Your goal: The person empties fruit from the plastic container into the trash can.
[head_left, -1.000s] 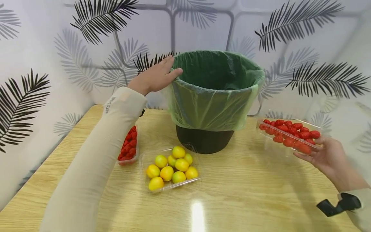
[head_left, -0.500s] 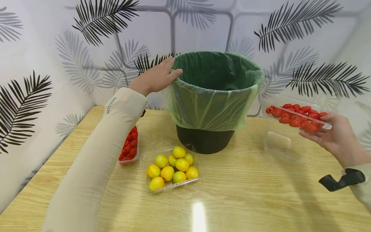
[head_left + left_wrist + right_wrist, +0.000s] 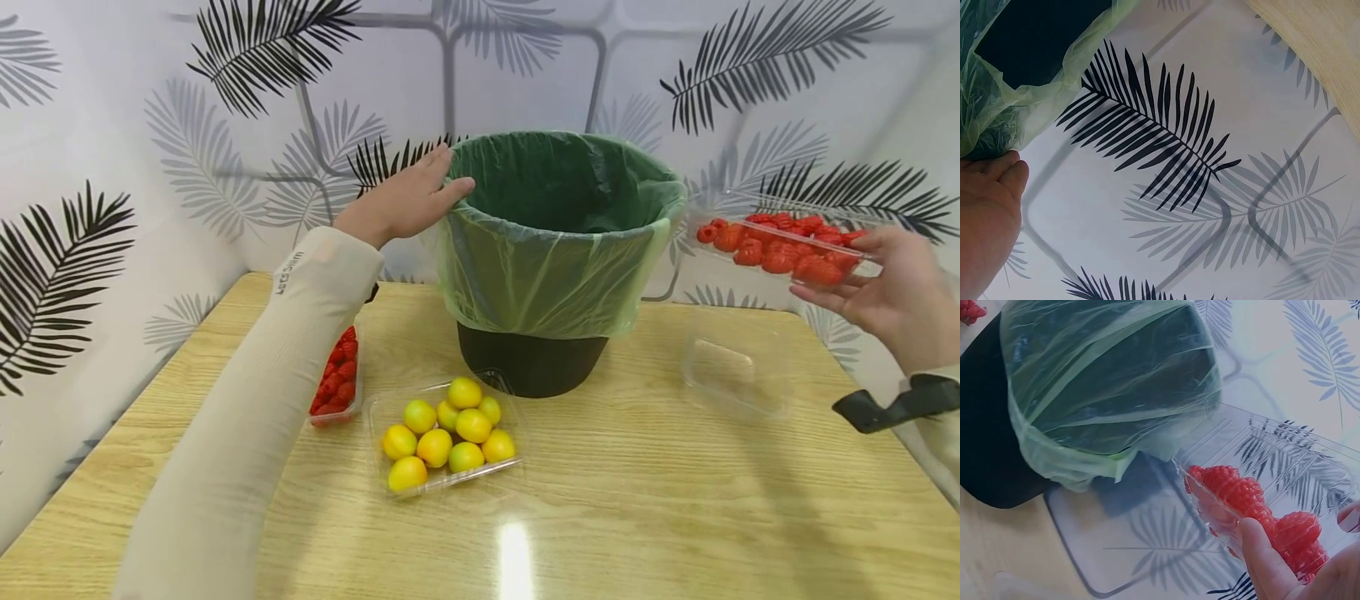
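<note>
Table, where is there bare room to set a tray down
The front of the table is bare, from the yellow fruit tray across to the right edge. Bare wood also lies between the bin and the empty tray. Crowded at left: the left arm covers the raspberry tray.

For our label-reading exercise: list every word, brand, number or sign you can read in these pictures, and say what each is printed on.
"Let's Slim": small print on the sleeve of the left arm, head view; the letters are small, so the reading is not certain.
No readable text on the bin, the fruit trays or the wall.
</note>
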`<state>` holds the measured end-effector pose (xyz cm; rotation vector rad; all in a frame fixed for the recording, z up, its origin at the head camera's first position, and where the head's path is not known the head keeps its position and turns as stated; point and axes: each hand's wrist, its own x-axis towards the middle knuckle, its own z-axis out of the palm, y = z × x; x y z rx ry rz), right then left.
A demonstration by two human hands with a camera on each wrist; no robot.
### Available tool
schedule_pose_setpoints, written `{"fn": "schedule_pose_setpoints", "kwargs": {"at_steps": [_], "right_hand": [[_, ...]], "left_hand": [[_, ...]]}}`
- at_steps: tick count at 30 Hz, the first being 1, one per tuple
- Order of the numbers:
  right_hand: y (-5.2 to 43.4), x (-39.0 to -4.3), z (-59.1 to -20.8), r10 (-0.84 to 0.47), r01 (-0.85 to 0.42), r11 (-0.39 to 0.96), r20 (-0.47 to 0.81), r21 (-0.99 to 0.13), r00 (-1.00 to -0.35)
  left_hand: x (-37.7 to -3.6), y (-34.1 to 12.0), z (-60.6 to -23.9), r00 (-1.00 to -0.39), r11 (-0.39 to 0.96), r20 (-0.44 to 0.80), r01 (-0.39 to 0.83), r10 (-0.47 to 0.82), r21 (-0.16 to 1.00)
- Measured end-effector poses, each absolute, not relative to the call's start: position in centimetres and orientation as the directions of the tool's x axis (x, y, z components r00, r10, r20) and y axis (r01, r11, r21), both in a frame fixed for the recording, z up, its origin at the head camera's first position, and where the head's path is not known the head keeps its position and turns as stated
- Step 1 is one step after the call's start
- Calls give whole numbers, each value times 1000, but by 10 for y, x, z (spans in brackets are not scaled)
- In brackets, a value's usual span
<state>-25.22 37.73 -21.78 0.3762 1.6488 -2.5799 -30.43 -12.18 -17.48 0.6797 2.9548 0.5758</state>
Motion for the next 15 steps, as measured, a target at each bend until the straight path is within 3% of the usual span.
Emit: {"fn": "schedule_pose_setpoints", "kwargs": {"at_steps": [8, 15], "right_hand": [[380, -259, -202, 143, 141, -391, -211, -910, -967], [377, -265, -179, 219, 104, -441, -220, -891, -951]], "left_hand": [[-305, -122, -175, -901, 835, 26, 412, 433, 365], [-305, -122, -175, -903, 836, 23, 408, 430, 367]]}}
